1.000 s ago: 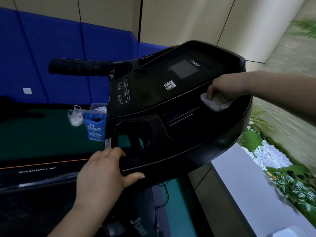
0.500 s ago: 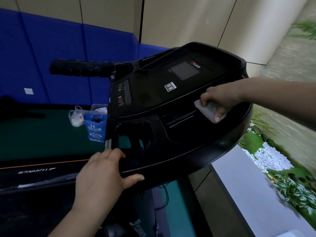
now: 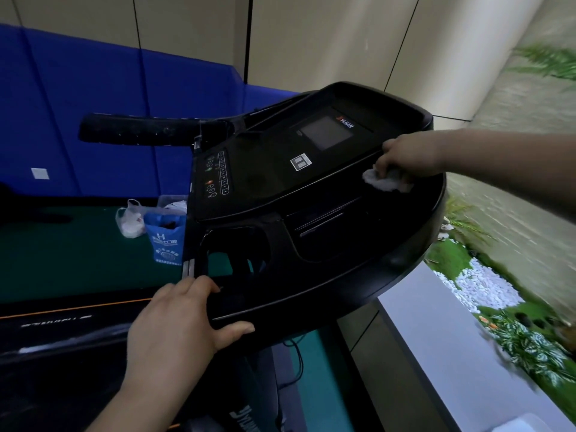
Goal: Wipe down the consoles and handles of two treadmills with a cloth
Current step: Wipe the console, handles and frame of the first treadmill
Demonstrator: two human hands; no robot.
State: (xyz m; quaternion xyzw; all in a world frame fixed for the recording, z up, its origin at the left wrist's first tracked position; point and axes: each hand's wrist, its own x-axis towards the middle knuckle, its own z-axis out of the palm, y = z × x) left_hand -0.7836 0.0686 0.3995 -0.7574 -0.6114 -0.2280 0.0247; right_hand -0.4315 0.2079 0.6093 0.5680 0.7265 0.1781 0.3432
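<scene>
A black treadmill console (image 3: 280, 188) with a small dark screen (image 3: 325, 132) and a column of buttons fills the middle of the view. My right hand (image 3: 408, 157) presses a crumpled white cloth (image 3: 388, 180) onto the console's right side, just below the screen panel's edge. My left hand (image 3: 180, 322) grips the console's near left rim, thumb on the front edge and fingers over the top beside an empty cup holder (image 3: 237, 251). A black padded handle (image 3: 140, 130) sticks out to the left behind the console.
A blue paper bag (image 3: 165, 241) and a white plastic bag (image 3: 129, 221) sit on the green floor to the left. Blue wall padding lies behind. A second treadmill's dark deck (image 3: 62, 338) is at lower left. A grey ledge (image 3: 452, 353) with plants runs along the right.
My right hand has slid the cloth up and to the right along the console's right side after dipping lower half a second ago. My left hand has kept its grip on the rim.
</scene>
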